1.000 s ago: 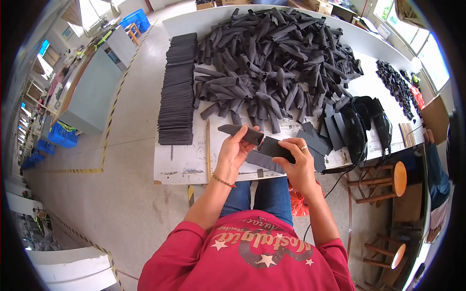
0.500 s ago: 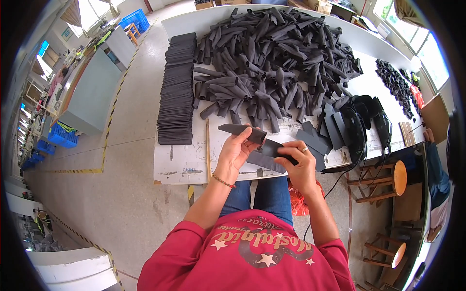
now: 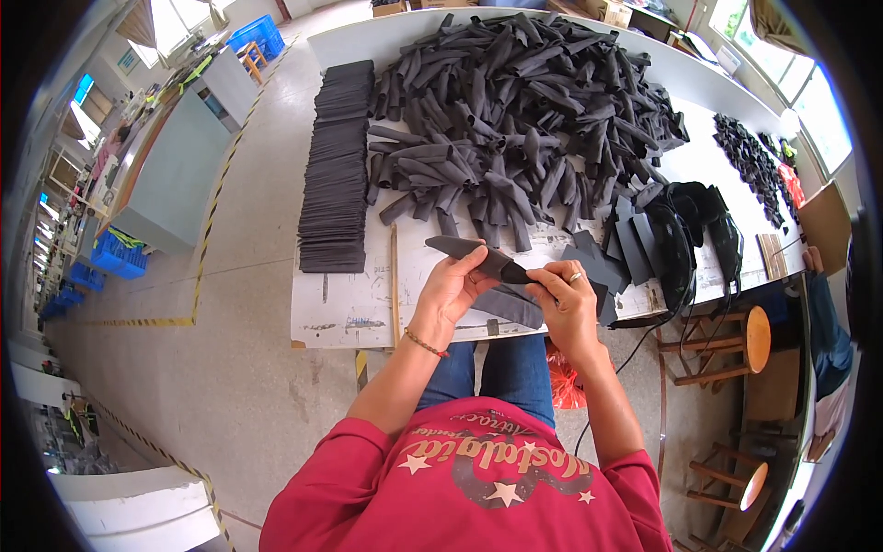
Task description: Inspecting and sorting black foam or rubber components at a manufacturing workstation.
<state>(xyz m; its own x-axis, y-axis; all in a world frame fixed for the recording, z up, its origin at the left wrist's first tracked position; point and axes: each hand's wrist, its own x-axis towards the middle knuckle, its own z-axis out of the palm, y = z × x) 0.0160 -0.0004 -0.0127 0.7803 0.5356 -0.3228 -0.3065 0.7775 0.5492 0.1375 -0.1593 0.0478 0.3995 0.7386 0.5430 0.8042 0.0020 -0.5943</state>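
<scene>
My left hand (image 3: 451, 289) is closed round a dark grey fabric sleeve (image 3: 495, 264), just above the table's front edge. The sleeve's pointed end sticks out to the left past my thumb. At its right, open end, my right hand (image 3: 568, 304) pinches a black flat piece (image 3: 521, 275), most of which is inside the sleeve. Another dark grey sleeve (image 3: 504, 307) lies flat on the table beneath my hands. Several loose black flat pieces (image 3: 598, 269) are spread to the right of my right hand.
A large heap of grey sleeves (image 3: 515, 110) covers the back of the white table (image 3: 345, 313). Along its left side runs a neat stack of them (image 3: 332, 175). Black curved padded items (image 3: 681, 239) with a trailing cord sit at right, near wooden stools (image 3: 756, 338).
My right hand has come up and turned at the sleeve's open end. The black flat piece has slid further into the sleeve, which has shifted slightly right with my left hand.
</scene>
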